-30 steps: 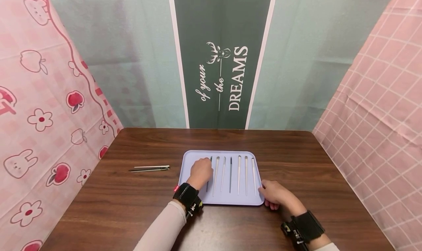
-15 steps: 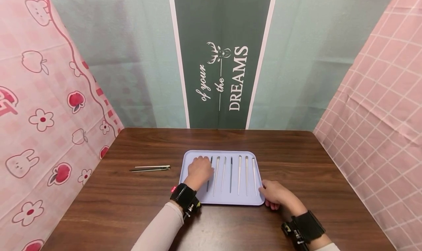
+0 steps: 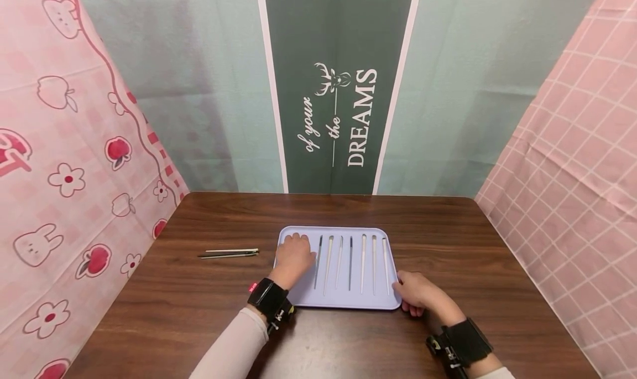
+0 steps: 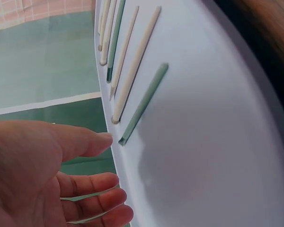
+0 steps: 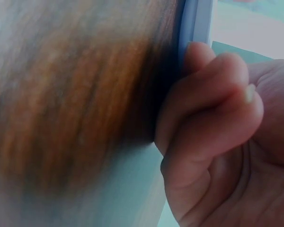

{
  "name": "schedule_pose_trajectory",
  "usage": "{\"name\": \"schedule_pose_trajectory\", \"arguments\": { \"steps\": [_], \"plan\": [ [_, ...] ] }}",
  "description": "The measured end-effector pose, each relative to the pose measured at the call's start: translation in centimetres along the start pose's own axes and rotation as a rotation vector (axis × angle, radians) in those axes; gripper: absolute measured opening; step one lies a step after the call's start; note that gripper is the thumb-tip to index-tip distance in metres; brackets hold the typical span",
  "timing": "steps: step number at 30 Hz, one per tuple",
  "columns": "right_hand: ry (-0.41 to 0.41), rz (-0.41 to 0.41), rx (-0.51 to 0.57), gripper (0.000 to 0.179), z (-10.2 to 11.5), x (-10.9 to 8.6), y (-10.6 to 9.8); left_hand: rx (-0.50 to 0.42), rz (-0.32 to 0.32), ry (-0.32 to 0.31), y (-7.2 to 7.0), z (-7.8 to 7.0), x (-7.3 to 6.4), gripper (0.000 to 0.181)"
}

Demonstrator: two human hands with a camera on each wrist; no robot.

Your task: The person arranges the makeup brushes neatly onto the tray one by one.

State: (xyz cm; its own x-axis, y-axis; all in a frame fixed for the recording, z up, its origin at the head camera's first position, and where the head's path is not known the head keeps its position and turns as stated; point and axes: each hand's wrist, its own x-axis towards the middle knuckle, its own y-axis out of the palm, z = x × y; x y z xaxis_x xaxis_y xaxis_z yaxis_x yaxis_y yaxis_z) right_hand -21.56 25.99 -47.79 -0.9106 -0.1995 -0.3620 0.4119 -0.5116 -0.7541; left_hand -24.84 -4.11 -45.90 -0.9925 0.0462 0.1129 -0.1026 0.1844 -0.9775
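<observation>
A lavender tray (image 3: 343, 300) bears a row of slim makeup brushes, some with cream handles and some green. My left hand (image 3: 294, 257) is over the tray's left side, fingers extended and holding nothing. In the left wrist view, its thumb tip is close to the bristle end of the leftmost green brush (image 4: 146, 101). Beside that lies a thicker cream brush (image 4: 137, 64). My right hand (image 3: 415, 291) grips the tray's near right corner. The right wrist view shows its fingers (image 5: 213, 137) curled at the tray's rim (image 5: 196, 21).
A small bunch of brushes (image 3: 229, 253) lies on the brown wooden table (image 3: 199, 312), left of the tray. Green cloth (image 3: 214, 91) hangs behind the table, with pink patterned cloth (image 3: 74, 146) on the left and pink checked cloth (image 3: 562, 146) on the right.
My left hand has drawn left, away from the leftmost green brush, and its fingers have straightened. The right hand keeps its grip on the tray corner.
</observation>
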Motion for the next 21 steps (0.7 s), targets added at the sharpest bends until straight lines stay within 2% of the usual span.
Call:
{"name": "schedule_pose_trajectory", "arguments": {
  "steps": [4,13,21],
  "plan": [
    [-0.005,0.002,-0.001,0.014,0.0,-0.1,0.0,0.023,-0.015,0.001,-0.3,0.6,-0.3,0.039],
    [-0.007,0.004,0.000,0.014,0.0,0.0,0.0,0.045,-0.004,-0.024,-0.7,2.7,-1.3,0.041],
    [-0.017,0.003,0.002,0.016,0.0,-0.1,-0.1,0.063,-0.032,-0.027,-0.8,4.2,-2.0,0.041]
  ]
}}
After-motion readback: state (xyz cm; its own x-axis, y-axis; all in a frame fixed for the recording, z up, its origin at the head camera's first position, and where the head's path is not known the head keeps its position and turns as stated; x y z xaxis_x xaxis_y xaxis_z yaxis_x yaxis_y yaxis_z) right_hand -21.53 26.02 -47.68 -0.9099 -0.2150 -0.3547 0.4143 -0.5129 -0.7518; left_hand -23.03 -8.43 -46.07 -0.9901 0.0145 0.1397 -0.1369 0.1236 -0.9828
